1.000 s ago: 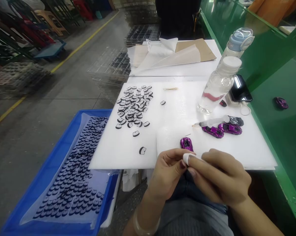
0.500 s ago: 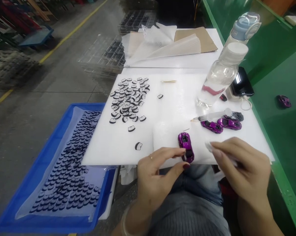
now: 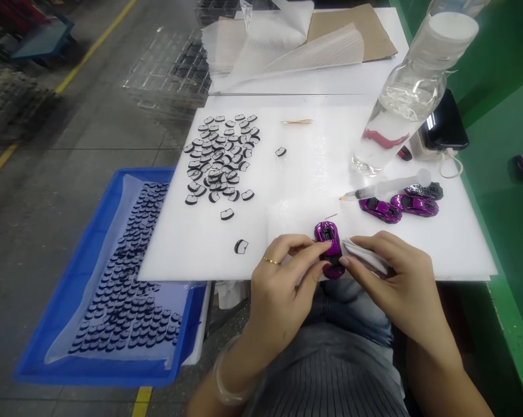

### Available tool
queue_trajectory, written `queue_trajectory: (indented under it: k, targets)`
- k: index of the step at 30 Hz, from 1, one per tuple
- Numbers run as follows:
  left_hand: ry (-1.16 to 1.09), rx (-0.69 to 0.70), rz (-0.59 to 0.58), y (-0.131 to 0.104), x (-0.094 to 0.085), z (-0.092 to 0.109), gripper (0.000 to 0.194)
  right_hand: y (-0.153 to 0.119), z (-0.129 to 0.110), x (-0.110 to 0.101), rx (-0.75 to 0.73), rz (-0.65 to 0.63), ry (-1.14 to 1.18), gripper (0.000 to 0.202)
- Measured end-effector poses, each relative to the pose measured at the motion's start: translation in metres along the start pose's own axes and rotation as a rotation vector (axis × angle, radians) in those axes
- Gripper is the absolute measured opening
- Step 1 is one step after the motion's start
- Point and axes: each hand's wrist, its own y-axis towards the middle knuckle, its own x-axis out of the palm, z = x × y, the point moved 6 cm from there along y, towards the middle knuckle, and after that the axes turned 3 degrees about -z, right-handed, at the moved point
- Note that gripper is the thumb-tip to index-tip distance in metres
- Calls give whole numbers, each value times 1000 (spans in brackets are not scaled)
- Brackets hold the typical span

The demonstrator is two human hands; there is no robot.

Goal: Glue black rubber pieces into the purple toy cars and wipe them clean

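A purple toy car (image 3: 321, 230) with black parts lies at the near edge of the white board. My left hand (image 3: 282, 286) is closed on its near half, fingers on top and thumb at the near end. In my right hand (image 3: 402, 284) is a folded white wipe (image 3: 368, 258), tissue or cloth. The thumb and fingertips of that hand touch the car's right side. Just beyond the car lies a thin dark sliver (image 3: 331, 216). To the right are two more purple cars (image 3: 380, 210), a dark car-shaped part (image 3: 425, 191) and a syringe (image 3: 385, 186).
Many small black-edged pieces (image 3: 222, 156) are spread over the board's left side (image 3: 165, 255). Toothpicks (image 3: 297, 121) lie further back. A water bottle (image 3: 400, 110) and a phone (image 3: 446, 124) stand at right. A blue tray (image 3: 91, 231) of similar pieces sits lower left.
My right hand has moved left with the white wipe, from beside the car to touching it. My left fingers have shifted further over the car. The view has tilted down.
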Motion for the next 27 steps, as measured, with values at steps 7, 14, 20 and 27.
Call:
queue_trajectory:
  k: [7, 14, 20, 27]
  targets:
    - [52, 38, 15, 1, 6, 1, 19, -2, -4, 4, -13, 5, -43, 16]
    - [23, 41, -89, 4, 3, -2, 25, -2, -8, 0, -134, 63, -88, 11]
    - [-17, 27, -147, 2, 0, -7, 35, -19, -25, 9, -485, 163, -242, 18]
    - [16, 149, -69, -3, 2, -7, 29, -14, -5, -11, -239, 187, -258, 16]
